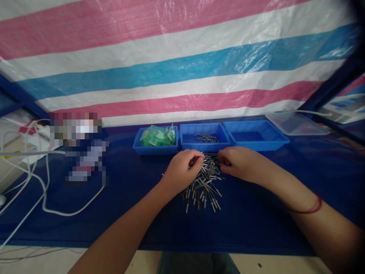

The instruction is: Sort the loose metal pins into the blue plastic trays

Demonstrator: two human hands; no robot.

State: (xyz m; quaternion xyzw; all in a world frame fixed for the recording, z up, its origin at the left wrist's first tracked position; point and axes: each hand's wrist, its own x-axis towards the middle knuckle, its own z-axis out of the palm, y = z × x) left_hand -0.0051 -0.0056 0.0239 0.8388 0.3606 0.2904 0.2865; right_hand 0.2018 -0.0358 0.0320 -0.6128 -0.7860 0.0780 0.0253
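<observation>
A loose pile of metal blind rivets (203,190) lies on the dark blue table in front of me. My left hand (184,169) is over the pile's left side, with thumb and forefinger closed together at the tips. On the other side, my right hand (238,163) is curled at the pile's right edge, its fingers bent inward. Whatever either hand pinches is hidden or too small to make out. Just behind the pile stands a blue bin (185,142) with some rivets (207,138) on its floor.
To the left of that bin, another blue bin (155,150) holds green plastic packets (158,136). A third blue bin (256,144) stands at the right, beside a clear plastic lid (296,123). White cables (47,190) and blurred items lie at the left. A striped sheet (171,76) hangs behind.
</observation>
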